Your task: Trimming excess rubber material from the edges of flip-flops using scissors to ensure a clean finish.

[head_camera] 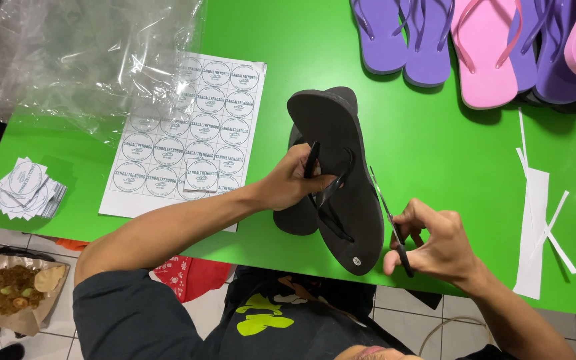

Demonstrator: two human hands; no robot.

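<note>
At the centre of the green table [435, 133], I see a pair of black flip-flops [335, 180] stacked one on the other, toes toward 12 o'clock and heels toward 6 o'clock. The upper one lies strap side up, and a small round sticker [357, 261] shows on its heel.

Left hand [291, 183]: it reaches in from 8 o'clock and rests on the upper flip-flop. Its fingers are curled narrow around the black strap [331, 190] and pinch it near the middle of the sole.

Right hand [435, 243]: it sits at 4 o'clock from the flip-flops, just beside the heel. Thumb and fingers are closed through the black handles of a pair of scissors [389, 220]. The blades point toward 11 o'clock and lie along the right edge of the upper sole; I cannot tell whether the blades touch the sole or how far they are parted.

Surroundings:
- At 9 o'clock from the flip-flops lies a white sheet of round stickers [191, 133], with one loose cut square on it.
- At 8 o'clock, near the table's left edge, sits a small pile of cut sticker squares [27, 189].
- At 10 o'clock, clear plastic bags [81, 53] lie crumpled over the sheet's top corner.
- At 1 o'clock, purple and pink flip-flops [481, 47] are laid in a row.
- At 3 o'clock, white paper strips [535, 220] lie well apart from the right hand.
</note>
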